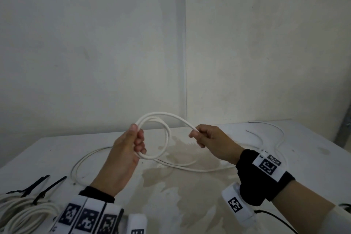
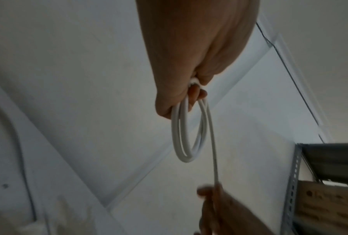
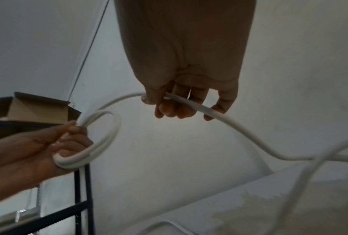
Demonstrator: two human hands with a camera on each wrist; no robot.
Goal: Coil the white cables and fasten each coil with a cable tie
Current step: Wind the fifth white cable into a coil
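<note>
White cable [image 1: 167, 135] loops at twelve o'clock over a white table [image 1: 313, 150] stained beige; black cable ties [image 1: 40, 188] at eight o'clock; black wristbands [image 1: 266, 182] carrying white tags [image 1: 267, 165] with black square patterns; off-white wall [image 1: 95, 43].

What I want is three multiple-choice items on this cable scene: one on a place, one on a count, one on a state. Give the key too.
1. Where do the finished coils lie?
A. the table's near left corner
B. its far right edge
C. a shelf

2. How many black cable ties show on them?
A. one
B. two
C. four

3. What is the right hand doing?
A. lying flat
B. gripping the white cable
C. holding a tie

Key: 1 A, they fill the head view's lower left. 2 B, two black tails stick up. 3 B, its fingers curl round the strand leading to the loops held in the left hand.
</note>
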